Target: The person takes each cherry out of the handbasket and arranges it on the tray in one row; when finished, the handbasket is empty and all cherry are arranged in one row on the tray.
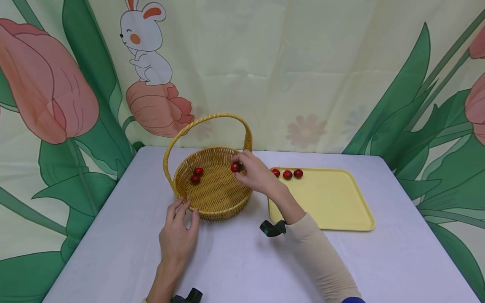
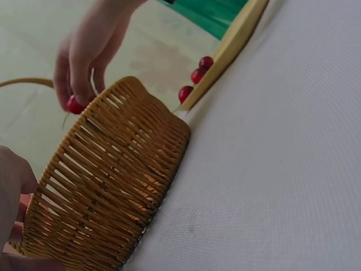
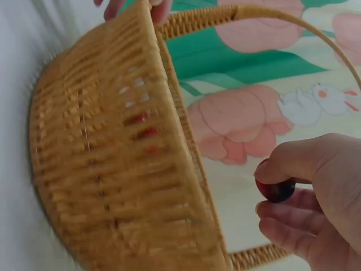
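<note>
A round woven basket point(image 1: 217, 213) with a tall arched handle point(image 1: 212, 115) stands on the table; two cherries point(image 1: 195, 179) lie inside at its left. Over the basket's right side, my right hand point(image 1: 254, 170) pinches another dark red cherry point(image 3: 274, 189) between thumb and fingers. This cherry hangs clear of the weave in the right wrist view. At the basket's front left, my left hand point(image 1: 178, 235) holds the rim, with fingertips over it and the thumb outside. Beside the basket, several cherries point(image 1: 287, 174) sit at the back left of a yellow tray point(image 1: 326, 202).
A white cloth covers the table point(image 1: 235, 261). Behind it hangs a curtain point(image 1: 303, 75) printed with tulips and a rabbit. The tray's left edge lies close to the basket's right side, beneath my right forearm. Dark wrist devices point(image 1: 273, 228) sit near both wrists.
</note>
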Demonstrator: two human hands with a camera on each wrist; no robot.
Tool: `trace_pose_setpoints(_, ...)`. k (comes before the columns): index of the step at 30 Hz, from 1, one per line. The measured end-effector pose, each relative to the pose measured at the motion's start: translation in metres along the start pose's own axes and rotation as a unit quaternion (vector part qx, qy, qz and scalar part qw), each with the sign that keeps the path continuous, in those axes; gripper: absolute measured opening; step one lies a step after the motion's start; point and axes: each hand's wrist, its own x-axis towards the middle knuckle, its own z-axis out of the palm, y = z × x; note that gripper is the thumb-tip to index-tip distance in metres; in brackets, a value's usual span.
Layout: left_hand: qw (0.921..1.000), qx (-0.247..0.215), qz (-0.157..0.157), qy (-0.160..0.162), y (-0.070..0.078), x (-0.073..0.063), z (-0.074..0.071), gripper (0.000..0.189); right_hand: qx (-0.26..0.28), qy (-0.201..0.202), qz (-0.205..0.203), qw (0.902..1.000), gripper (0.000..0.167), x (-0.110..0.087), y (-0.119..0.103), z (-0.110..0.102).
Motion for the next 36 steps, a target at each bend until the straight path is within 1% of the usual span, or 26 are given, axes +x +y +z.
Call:
trace_pose_setpoints(8, 1.0000, -0.001, -0.002, -0.002, 0.001, 0.000, -0.001, 0.035, 0.001, 0.036, -0.004, 0.9993, 0.034, -0.016, 0.025, -0.020)
trace_pose_setpoints(12, 1.0000, 0.001, -0.005, -0.003, 0.001, 0.000, -0.002, 0.035, 0.001, 0.053, 0.006, 0.9986, 0.033, -0.024, 0.041, -0.029)
trace_pose_setpoints(19, 0.9999, -0.004, -0.010, -0.005, 0.002, 0.001, -0.002, 0.035, 0.009, 0.068, 0.048, 0.9965, 0.036, -0.040, 0.072, -0.044)
trace_pose_setpoints(28, 1.0000, -0.004, -0.008, -0.003, 0.001, 0.000, -0.001, 0.035, -0.010, 0.071, 0.116, 0.9906, 0.040, -0.059, 0.110, -0.059)
trace_pose_setpoints(33, 0.9999, -0.003, -0.009, -0.005, 0.001, 0.000, -0.001, 0.035, -0.023, 0.066, 0.148, 0.9865, 0.040, -0.070, 0.131, -0.065)
trace_pose_setpoints(36, 0.9999, -0.002, -0.008, -0.006, 0.002, 0.000, -0.001, 0.035, -0.030, 0.061, 0.160, 0.9847, 0.040, -0.075, 0.143, -0.067)
